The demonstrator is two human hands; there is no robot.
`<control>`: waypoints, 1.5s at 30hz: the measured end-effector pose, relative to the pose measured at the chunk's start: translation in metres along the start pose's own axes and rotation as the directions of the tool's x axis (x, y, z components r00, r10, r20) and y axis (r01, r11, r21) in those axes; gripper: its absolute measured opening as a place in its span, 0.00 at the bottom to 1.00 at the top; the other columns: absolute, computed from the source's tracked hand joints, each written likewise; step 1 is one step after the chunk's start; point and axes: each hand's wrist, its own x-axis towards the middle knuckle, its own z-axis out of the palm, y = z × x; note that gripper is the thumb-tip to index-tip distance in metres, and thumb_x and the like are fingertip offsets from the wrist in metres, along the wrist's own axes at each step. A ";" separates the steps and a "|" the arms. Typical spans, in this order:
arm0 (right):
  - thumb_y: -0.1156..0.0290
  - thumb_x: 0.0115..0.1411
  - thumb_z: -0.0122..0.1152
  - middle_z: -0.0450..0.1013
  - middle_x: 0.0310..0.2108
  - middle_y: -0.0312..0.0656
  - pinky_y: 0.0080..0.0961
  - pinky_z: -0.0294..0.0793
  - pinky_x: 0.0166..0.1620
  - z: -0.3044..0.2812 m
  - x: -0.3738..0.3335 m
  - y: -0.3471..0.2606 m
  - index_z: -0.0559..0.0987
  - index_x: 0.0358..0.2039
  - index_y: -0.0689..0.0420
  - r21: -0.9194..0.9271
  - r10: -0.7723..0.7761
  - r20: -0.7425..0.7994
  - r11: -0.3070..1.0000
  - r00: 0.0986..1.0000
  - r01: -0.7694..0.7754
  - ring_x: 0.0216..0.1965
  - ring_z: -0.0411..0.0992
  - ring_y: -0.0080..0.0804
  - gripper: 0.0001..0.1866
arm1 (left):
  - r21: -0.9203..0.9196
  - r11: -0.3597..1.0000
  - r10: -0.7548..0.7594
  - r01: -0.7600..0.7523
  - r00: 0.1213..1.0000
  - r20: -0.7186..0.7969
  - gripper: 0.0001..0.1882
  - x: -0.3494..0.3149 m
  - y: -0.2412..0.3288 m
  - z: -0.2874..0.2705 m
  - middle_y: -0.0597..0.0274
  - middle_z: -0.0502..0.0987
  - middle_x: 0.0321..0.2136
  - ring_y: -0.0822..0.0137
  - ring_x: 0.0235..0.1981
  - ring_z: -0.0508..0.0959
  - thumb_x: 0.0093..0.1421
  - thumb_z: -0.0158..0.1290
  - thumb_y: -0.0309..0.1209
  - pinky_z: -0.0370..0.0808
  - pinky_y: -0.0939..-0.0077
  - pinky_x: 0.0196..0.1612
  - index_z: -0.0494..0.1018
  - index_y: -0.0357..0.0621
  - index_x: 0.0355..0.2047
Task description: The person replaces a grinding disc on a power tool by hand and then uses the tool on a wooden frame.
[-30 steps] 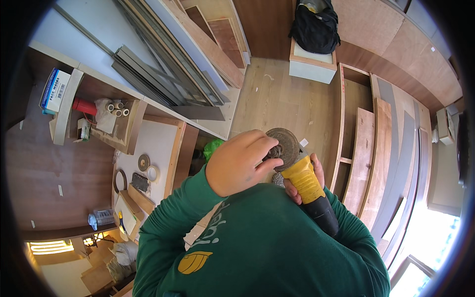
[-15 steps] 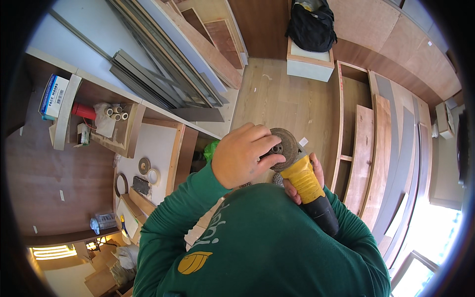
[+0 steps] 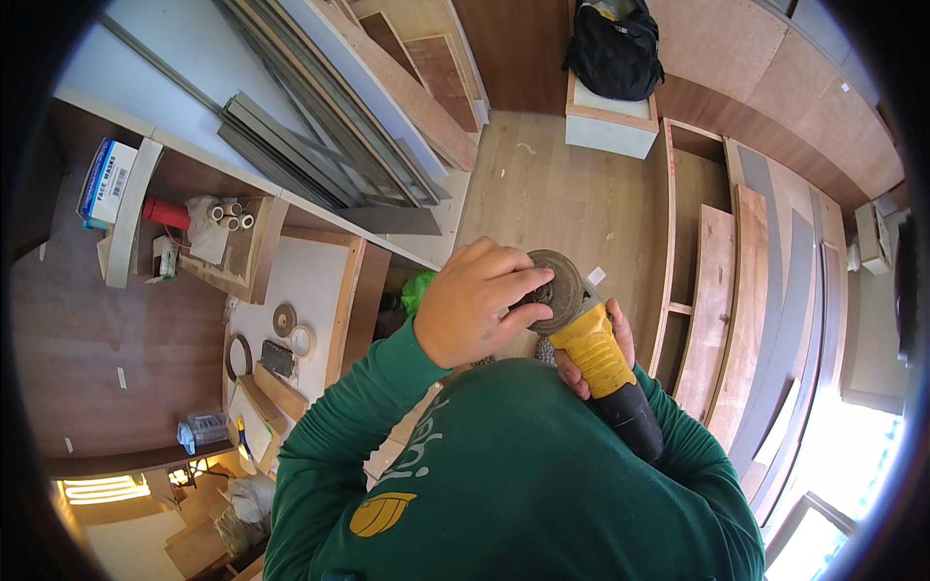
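A yellow and black angle grinder (image 3: 603,363) is held up in front of my chest, its round brown disc (image 3: 565,308) facing upward at the far end. My right hand (image 3: 625,334) is wrapped around the yellow body from beneath, thumb side and fingertips showing on either side. My left hand (image 3: 475,300) reaches over from the left. Its thumb and fingers are closed at the centre of the disc, on the dark round nut (image 3: 544,290), which they partly cover.
Rolls of tape (image 3: 302,341) and a dark phone-like slab (image 3: 278,361) lie on the left worktop. Long grey strips (image 3: 291,160) lean at upper left. A black backpack (image 3: 612,50) sits on a box ahead. Wooden planks (image 3: 705,310) and an open frame (image 3: 666,232) lie to the right.
My left fingers have shifted slightly at the disc's centre, covering more of the nut. The grinder and my right hand stay in nearly the same place.
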 end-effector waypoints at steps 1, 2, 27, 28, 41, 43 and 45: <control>0.23 0.58 0.37 0.72 0.27 0.63 0.37 0.81 0.23 0.000 0.000 0.000 0.71 0.51 0.69 0.000 0.000 -0.001 1.000 1.000 0.000 0.21 0.76 0.49 0.52 | -0.005 1.000 0.007 -0.007 1.000 0.000 0.24 -0.001 -0.001 0.000 0.62 0.77 0.34 0.60 0.31 0.72 0.43 0.71 0.34 0.71 0.69 0.37 0.80 0.42 0.43; 0.23 0.58 0.37 0.72 0.27 0.63 0.37 0.81 0.23 0.000 0.000 0.000 0.71 0.51 0.68 0.000 0.004 -0.002 1.000 1.000 -0.004 0.21 0.76 0.49 0.52 | -0.013 1.000 0.000 0.000 1.000 0.007 0.24 -0.001 0.000 0.000 0.62 0.77 0.34 0.60 0.31 0.72 0.44 0.71 0.33 0.71 0.69 0.37 0.80 0.42 0.43; 0.23 0.58 0.36 0.72 0.26 0.62 0.36 0.82 0.23 0.001 -0.003 -0.001 0.71 0.52 0.67 -0.001 -0.001 -0.019 1.000 1.000 0.001 0.21 0.76 0.48 0.52 | -0.008 0.998 -0.068 0.068 0.997 0.028 0.19 0.005 0.003 0.001 0.60 0.77 0.35 0.58 0.35 0.75 0.46 0.69 0.31 0.73 0.67 0.41 0.80 0.42 0.39; 0.23 0.58 0.36 0.72 0.26 0.62 0.36 0.81 0.23 0.002 -0.003 -0.001 0.71 0.52 0.67 0.002 -0.002 -0.021 1.000 1.000 0.002 0.21 0.76 0.48 0.52 | -0.005 0.998 -0.064 0.064 0.997 0.032 0.19 0.005 0.003 0.001 0.60 0.77 0.35 0.58 0.36 0.75 0.46 0.69 0.31 0.73 0.67 0.41 0.80 0.42 0.39; 0.23 0.58 0.36 0.72 0.26 0.62 0.37 0.81 0.22 -0.001 -0.007 0.000 0.72 0.51 0.68 -0.016 0.005 -0.019 1.000 1.000 -0.005 0.20 0.76 0.49 0.53 | -0.015 0.999 -0.035 0.035 0.999 0.031 0.26 0.002 0.010 -0.004 0.59 0.77 0.37 0.57 0.37 0.74 0.46 0.68 0.28 0.72 0.66 0.44 0.77 0.44 0.48; 0.22 0.58 0.36 0.72 0.26 0.62 0.37 0.81 0.22 -0.001 -0.007 0.000 0.71 0.51 0.68 -0.023 0.007 -0.020 1.000 1.000 -0.008 0.20 0.76 0.49 0.53 | -0.060 0.997 -0.055 0.053 0.998 -0.025 0.24 -0.002 0.012 -0.004 0.59 0.77 0.36 0.57 0.37 0.74 0.46 0.68 0.28 0.72 0.65 0.43 0.78 0.43 0.46; 0.22 0.58 0.36 0.72 0.26 0.62 0.36 0.81 0.22 0.001 -0.007 0.001 0.71 0.51 0.68 -0.013 0.006 -0.018 1.000 1.000 -0.006 0.21 0.76 0.48 0.53 | -0.015 0.997 -0.077 0.077 0.997 -0.014 0.22 -0.005 0.012 -0.005 0.59 0.76 0.35 0.57 0.37 0.74 0.46 0.68 0.28 0.72 0.66 0.43 0.79 0.43 0.43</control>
